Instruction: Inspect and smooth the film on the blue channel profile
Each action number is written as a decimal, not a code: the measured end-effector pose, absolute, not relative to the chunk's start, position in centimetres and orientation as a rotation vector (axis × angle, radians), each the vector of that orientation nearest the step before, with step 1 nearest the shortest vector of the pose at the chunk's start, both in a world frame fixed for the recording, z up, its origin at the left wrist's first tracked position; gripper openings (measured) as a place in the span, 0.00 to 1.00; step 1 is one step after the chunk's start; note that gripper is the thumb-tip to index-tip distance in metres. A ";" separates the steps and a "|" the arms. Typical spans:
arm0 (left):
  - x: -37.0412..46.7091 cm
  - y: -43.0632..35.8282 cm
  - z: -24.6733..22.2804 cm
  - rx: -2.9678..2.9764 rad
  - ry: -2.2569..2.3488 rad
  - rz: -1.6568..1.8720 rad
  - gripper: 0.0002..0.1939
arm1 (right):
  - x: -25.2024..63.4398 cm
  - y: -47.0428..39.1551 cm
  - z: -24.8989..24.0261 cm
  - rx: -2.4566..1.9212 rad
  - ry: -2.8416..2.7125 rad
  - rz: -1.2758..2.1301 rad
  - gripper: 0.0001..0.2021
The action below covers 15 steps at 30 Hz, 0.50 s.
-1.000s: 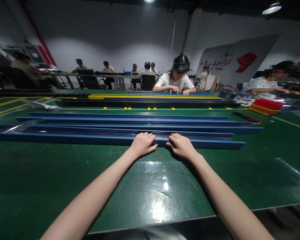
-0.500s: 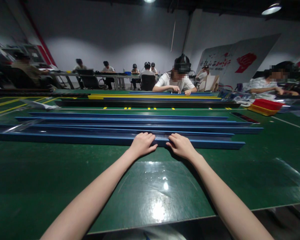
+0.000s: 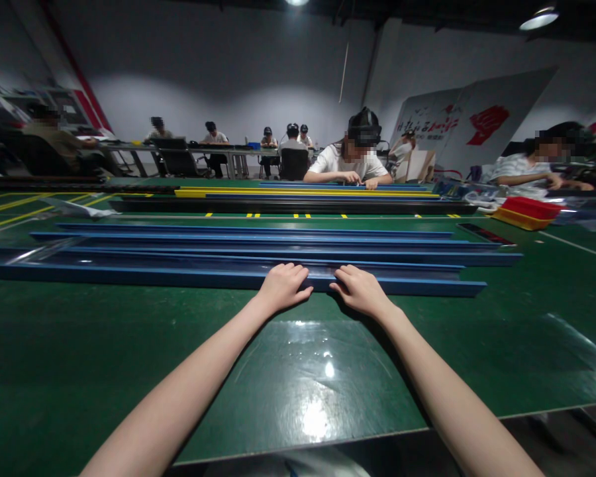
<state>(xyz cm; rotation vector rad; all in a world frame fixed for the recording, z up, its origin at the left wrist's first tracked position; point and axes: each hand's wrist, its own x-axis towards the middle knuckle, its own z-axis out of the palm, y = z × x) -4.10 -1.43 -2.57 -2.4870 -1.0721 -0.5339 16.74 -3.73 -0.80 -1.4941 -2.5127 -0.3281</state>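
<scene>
From here I see the wearer's left hand (image 3: pixel 284 287) and right hand (image 3: pixel 361 289), both bare, with small rounded knuckles and fairly short-looking fingers. The left forearm (image 3: pixel 193 377) and right forearm (image 3: pixel 447 371) are bare too, slim at the wrist and fuller towards the elbow, smooth and plain all along (at least as far as I can see them). Low down between them shows some pale, greyish-white material (image 3: pixel 328 462) with a little dark blue bit, perhaps clothing, though I can't tell for sure.
</scene>
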 end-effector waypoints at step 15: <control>-4.0 -1.5 -2.5 -2.498 -1.073 -0.544 0.13 | 16.8 -3.7 -0.9 -1.493 -2.512 -0.321 0.12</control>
